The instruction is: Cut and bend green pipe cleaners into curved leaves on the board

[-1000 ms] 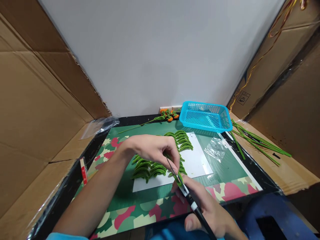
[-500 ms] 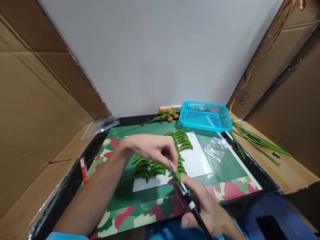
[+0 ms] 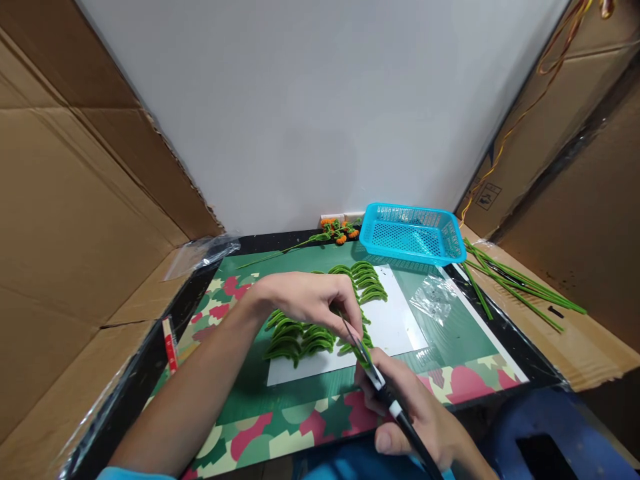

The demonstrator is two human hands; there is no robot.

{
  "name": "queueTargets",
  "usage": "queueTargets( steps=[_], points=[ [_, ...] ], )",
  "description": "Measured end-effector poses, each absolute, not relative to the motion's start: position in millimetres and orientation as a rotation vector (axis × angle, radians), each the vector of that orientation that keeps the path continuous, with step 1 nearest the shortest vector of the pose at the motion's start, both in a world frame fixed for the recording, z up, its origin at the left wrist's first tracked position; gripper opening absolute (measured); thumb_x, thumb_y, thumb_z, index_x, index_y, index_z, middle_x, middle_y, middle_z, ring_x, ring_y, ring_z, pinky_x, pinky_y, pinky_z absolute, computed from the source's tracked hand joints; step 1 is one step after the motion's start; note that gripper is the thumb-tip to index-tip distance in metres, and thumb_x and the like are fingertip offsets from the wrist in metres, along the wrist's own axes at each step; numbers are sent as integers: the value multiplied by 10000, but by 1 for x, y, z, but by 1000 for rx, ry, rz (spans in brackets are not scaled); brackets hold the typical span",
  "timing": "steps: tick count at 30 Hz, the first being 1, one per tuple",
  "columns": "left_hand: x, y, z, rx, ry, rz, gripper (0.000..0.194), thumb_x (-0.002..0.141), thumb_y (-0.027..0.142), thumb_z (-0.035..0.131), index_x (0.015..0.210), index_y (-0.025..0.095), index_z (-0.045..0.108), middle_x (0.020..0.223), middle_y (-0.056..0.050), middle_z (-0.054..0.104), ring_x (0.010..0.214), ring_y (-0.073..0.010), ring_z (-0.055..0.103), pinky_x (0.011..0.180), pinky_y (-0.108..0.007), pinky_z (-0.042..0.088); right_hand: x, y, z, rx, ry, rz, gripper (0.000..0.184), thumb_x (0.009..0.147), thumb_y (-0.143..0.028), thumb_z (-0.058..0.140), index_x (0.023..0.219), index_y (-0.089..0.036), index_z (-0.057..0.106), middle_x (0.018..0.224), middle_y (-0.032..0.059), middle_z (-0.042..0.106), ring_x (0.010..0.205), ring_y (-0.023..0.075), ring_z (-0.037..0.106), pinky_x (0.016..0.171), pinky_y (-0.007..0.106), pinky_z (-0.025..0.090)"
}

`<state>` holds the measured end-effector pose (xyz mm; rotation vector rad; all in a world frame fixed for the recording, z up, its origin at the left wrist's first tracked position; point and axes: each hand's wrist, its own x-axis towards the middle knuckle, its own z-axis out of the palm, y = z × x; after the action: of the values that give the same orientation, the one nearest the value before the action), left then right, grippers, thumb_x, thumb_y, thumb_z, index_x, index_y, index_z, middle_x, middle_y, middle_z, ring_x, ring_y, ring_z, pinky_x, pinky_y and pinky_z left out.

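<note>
Working from far away, I judge that many green curved leaves point(image 3: 285, 343) are already made, because they lie in rows on the white sheet point(image 3: 395, 320). One fuzzy green piece point(image 3: 365, 357) is not finished; it is above the near edge of the sheet. My left hand point(image 3: 320, 300) pinches it closed between thumb and fingers; my right hand point(image 3: 417, 400) is wrapped loosely around one black-handled tool point(image 3: 415, 440), beside the same piece. How many are left, I cannot tell. I count more than twenty leaves, some hidden, one sheet, one blue basket point(image 3: 400, 255) and one orange-flowered sprig point(image 3: 341, 238) beyond the sheet, and several green stems point(image 3: 550, 293) to its right.
</note>
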<state>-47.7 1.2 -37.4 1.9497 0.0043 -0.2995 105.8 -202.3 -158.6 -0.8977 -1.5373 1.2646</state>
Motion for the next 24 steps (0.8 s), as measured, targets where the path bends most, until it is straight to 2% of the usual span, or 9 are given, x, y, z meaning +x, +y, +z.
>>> queueTargets(
  steps=[2, 7, 12, 16, 19, 24],
  points=[
    [-46, 3, -41, 1951, -8, -312, 193, 959, 255, 748, 1038, 128, 868, 913, -118, 833, 811, -170, 768, 702, -166, 566, 106, -204, -159, -889, -1528, 1281, 686, 822, -829, 648, 1124, -217, 585, 895, 9, 474, 747, 166, 402, 642, 282, 387],
    [-43, 5, -49, 1930, -25, -353, 231, 935, 320, 785, 1047, 137, 869, 932, -121, 833, 828, -177, 771, 739, -180, 571, 104, -207, -164, -917, -1483, 1287, 630, 833, -746, 676, 1152, -218, 550, 897, 2, 462, 754, 164, 380, 641, 279, 353],
    [-39, 5, -55, 1877, -6, -315, 258, 891, 366, 831, 1017, 145, 873, 889, -105, 830, 793, -166, 765, 712, -174, 566, 103, -207, -168, -860, -1450, 1277, 480, 838, -639, 687, 1020, -225, 525, 874, -3, 438, 716, 154, 378, 622, 290, 338],
    [-37, 4, -58, 1829, -35, -335, 267, 882, 383, 838, 1005, 150, 875, 870, -102, 829, 766, -167, 761, 696, -187, 568, 102, -208, -174, -879, -1483, 1166, 453, 819, -491, 704, 1139, -232, 515, 883, -7, 445, 701, 151, 378, 613, 286, 339],
    [-36, 4, -60, 1832, -42, -349, 269, 864, 394, 853, 993, 159, 878, 858, -99, 829, 742, -163, 749, 673, -190, 558, 102, -210, -181, -868, -1508, 1151, 394, 787, -381, 679, 1111, -233, 511, 871, -18, 431, 685, 142, 361, 605, 282, 310],
    [-36, 6, -61, 1841, -34, -357, 264, 860, 381, 858, 998, 156, 878, 854, -104, 827, 751, -167, 752, 693, -192, 566, 102, -209, -183, -911, -1498, 1161, 445, 775, -381, 691, 1143, -220, 500, 888, -13, 434, 710, 147, 367, 621, 281, 323]
  ],
)
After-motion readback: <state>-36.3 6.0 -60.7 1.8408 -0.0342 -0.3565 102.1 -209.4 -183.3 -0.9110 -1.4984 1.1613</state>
